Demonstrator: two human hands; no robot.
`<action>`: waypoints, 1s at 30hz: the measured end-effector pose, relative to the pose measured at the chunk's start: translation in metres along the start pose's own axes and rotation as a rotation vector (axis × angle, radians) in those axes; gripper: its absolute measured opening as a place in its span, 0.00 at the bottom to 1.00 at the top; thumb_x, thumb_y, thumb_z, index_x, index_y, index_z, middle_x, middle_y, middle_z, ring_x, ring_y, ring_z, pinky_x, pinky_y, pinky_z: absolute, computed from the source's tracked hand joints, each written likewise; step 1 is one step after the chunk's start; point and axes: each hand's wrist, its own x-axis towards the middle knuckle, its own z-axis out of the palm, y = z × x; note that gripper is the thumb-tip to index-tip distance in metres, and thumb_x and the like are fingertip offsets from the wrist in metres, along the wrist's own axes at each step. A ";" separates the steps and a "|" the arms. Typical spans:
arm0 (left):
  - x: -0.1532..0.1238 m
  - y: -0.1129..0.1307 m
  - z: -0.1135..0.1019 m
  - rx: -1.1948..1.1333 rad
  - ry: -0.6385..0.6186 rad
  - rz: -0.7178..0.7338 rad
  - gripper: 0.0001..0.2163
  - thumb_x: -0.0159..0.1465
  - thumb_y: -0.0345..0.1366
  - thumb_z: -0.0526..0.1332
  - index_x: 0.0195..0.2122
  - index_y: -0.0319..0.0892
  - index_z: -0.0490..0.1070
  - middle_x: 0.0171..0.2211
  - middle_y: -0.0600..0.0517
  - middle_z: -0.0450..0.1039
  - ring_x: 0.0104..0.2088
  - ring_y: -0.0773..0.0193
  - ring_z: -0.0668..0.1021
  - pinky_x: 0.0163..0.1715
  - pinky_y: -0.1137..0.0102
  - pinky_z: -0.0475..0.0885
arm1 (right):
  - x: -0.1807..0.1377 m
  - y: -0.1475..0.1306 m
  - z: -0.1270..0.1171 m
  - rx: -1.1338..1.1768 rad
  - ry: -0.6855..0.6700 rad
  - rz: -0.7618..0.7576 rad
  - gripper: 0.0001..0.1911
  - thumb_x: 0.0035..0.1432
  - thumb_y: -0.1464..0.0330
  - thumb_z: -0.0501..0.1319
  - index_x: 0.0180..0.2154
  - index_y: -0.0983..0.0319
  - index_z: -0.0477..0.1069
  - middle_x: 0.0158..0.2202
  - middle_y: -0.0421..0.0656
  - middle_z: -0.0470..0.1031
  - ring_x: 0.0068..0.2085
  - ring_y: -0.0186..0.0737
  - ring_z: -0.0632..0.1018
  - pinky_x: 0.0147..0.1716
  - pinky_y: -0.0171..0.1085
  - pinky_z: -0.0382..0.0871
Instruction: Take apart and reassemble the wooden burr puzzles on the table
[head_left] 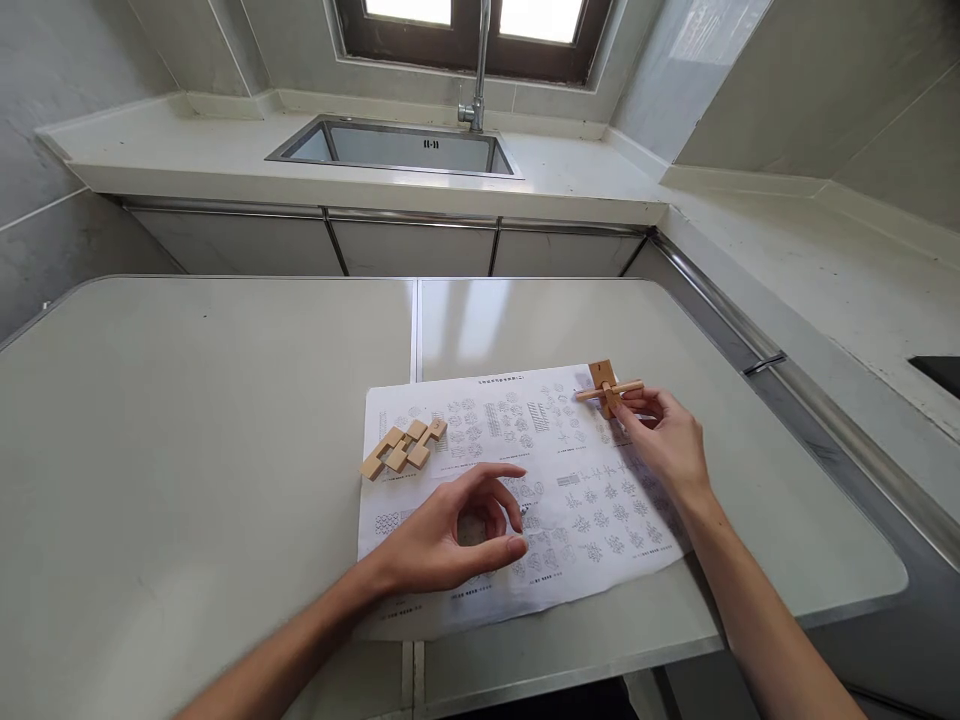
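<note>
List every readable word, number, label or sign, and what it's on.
Nothing reads with certainty.
Printed sheet: heading and captions, too small to read.
Interlocked wooden blocks: one dark mark, perhaps "3", too small to be sure.
Flat wooden piece at the right hand: one small dark mark, unreadable.

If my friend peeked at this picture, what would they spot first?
Probably the big white sheet full of little drawings, on the table. Next, the crossed wooden pieces in the right hand, near the sheet's far right corner. The wooden blocks on its left side and the curled left hand over it stand out too.
</note>
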 end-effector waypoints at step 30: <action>-0.062 0.004 -0.089 1.070 0.443 -0.206 0.35 0.65 0.63 0.63 0.63 0.42 0.67 0.47 0.45 0.77 0.42 0.49 0.80 0.43 0.57 0.75 | -0.086 -0.092 0.068 0.048 -0.617 -0.593 0.28 0.65 0.67 0.68 0.63 0.56 0.64 0.62 0.52 0.71 0.61 0.56 0.75 0.60 0.58 0.74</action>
